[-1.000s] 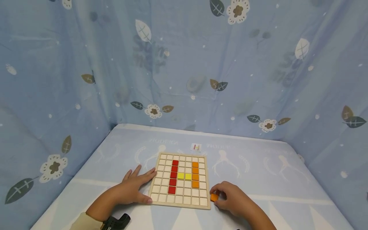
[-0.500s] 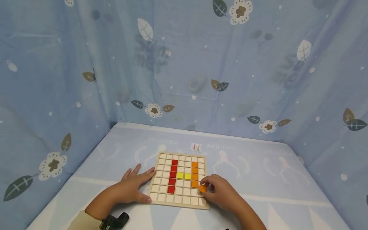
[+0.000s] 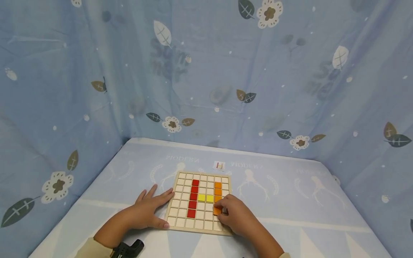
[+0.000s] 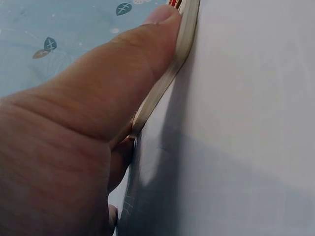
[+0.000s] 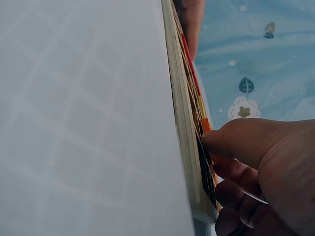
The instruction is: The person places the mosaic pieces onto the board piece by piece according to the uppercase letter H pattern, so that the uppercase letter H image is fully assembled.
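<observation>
A wooden grid board [image 3: 193,230] with white squares lies on the table. In it are a column of red tiles [image 3: 193,196], two yellow tiles [image 3: 205,198] and a column of orange tiles [image 3: 217,185]. My right hand [image 3: 237,216] pinches an orange tile [image 3: 216,211] between thumb and fingers, at the near end of the orange column; the fingers partly cover it. In the right wrist view, orange [image 5: 205,124] shows by the thumb tip. My left hand [image 3: 146,212] lies with fingers spread against the board's left edge, its thumb [image 4: 162,29] at the rim in the left wrist view.
A small printed card [image 3: 219,165] with a coloured grid lies just behind the board. Blue patterned curtains [image 3: 206,71] hang around the back and sides of the table. A black device [image 3: 129,248] sits on the left wrist.
My right hand has carried the orange tile leftward from the table beside the board, over its right edge, to the near end of the orange column. The left hand has stayed in place.
</observation>
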Available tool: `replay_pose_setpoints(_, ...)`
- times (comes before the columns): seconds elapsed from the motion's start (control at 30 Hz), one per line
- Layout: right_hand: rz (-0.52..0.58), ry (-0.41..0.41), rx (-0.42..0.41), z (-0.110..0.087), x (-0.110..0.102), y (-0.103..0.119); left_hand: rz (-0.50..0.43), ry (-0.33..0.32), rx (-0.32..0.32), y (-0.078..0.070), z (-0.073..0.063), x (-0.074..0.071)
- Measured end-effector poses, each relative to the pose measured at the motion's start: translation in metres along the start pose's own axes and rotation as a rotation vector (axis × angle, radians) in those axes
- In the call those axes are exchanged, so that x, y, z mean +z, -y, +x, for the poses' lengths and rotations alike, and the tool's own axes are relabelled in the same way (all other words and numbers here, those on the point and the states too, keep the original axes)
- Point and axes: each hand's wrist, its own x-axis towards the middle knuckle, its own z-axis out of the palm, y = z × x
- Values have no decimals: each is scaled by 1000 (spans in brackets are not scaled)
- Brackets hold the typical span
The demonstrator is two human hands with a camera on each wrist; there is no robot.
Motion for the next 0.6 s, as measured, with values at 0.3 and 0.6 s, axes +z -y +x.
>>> replay_pose_setpoints(0.3,-17,4,6,-2,2,0,10,2,-9,0,1,0)
replay_pose_setpoints(0.6,-30,35,-19,-8,1,1,7,0,-8,1,1,2)
